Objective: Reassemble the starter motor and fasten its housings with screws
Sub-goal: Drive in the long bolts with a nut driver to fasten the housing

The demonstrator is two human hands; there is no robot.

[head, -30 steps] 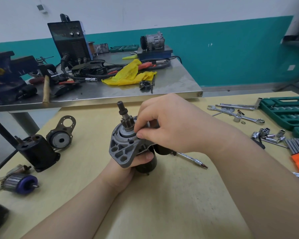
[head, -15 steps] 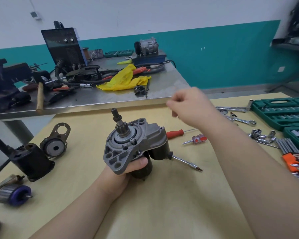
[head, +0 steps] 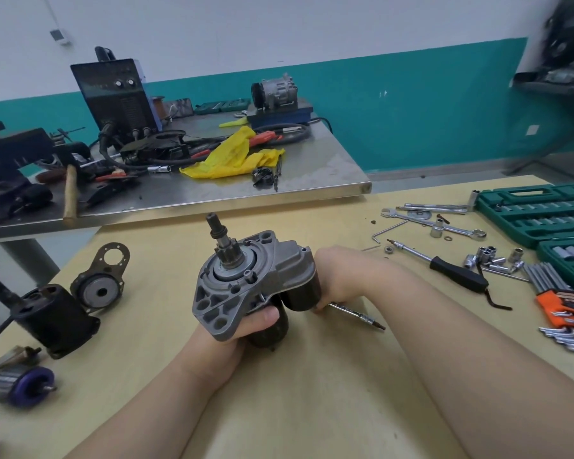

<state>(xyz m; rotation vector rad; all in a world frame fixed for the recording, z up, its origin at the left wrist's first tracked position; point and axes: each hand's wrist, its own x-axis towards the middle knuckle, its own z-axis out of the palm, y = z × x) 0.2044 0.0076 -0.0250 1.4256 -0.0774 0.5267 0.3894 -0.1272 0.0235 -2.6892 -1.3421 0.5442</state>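
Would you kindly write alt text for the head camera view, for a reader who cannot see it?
A person's left hand holds a grey starter motor upright above a wooden table, while the right hand grips a screwdriver beside it. Loose motor parts lie to the left, wrenches and a green socket set to the right.

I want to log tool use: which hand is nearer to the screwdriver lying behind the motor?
Right. The right hand touches the screwdriver; the left hand holds the starter motor beside it.

A workshop: welding machine on steel bench, socket set
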